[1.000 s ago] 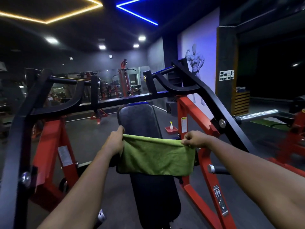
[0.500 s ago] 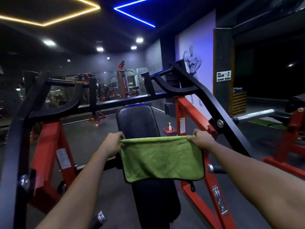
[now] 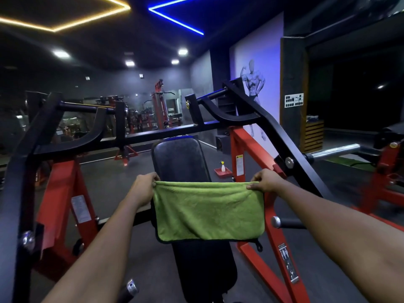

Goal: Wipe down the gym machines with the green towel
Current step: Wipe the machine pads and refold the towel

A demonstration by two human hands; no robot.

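The green towel (image 3: 208, 212) is held spread out just below the centre of the frame, hanging flat from its upper edge. Its upper left corner is pinched by the left hand (image 3: 145, 186) and its upper right corner by the right hand (image 3: 265, 182). The fingers of both hands are curled round the cloth, and both forearms reach in from the bottom corners of the frame. A dark edging is seen along the towel's lower edge, and a small loop hangs at its lower right corner.

The towel is held in front of the black backrest (image 3: 179, 158) of a gym machine; whether the cloth touches the pad cannot be told. The top of the backrest shows above the towel, and the black seat pad (image 3: 203, 270) shows below it, toward the bottom centre.

The pad is flanked by the machine's red frame (image 3: 63, 193), and a black lever arm (image 3: 284, 138) slopes down across the right half of the frame. A chrome bar (image 3: 334, 150) juts out at the right edge. On the floor just right of the backrest, a white spray bottle (image 3: 223, 166) stands in a red tray (image 3: 227, 172). A drawn muscular figure (image 3: 253, 84) is seen on the pale wall at upper right. A yellow light strip (image 3: 65, 27) at upper left and a blue light strip (image 3: 175, 20) at top centre are set in the ceiling.
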